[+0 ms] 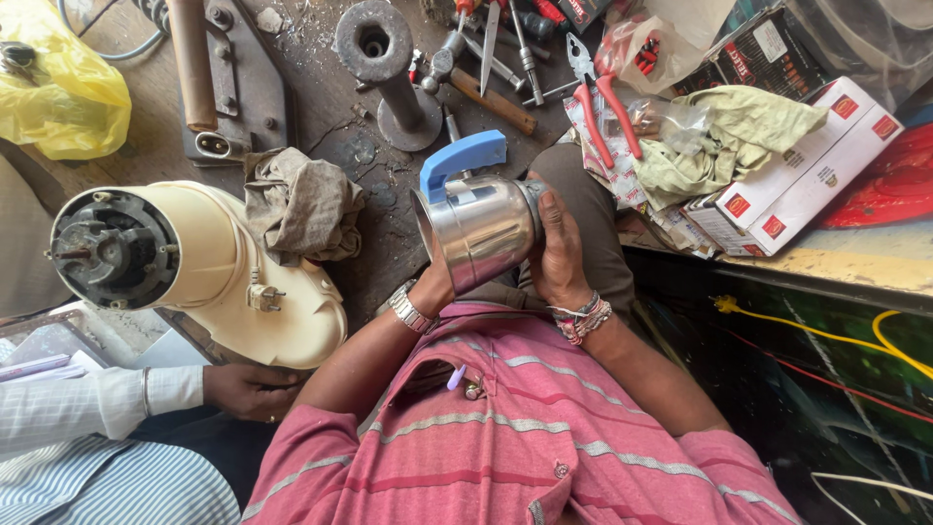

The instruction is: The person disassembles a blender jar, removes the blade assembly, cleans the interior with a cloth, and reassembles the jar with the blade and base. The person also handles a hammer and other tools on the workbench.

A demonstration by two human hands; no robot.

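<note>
Both hands, left hand [434, 288] and right hand [559, 255], wrap the steel jar [481, 228] between them.

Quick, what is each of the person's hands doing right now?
Left hand: mostly hidden behind the steel jar with the blue handle, supporting it from below.
Right hand: fingers closed around the jar's side, holding it.
</note>
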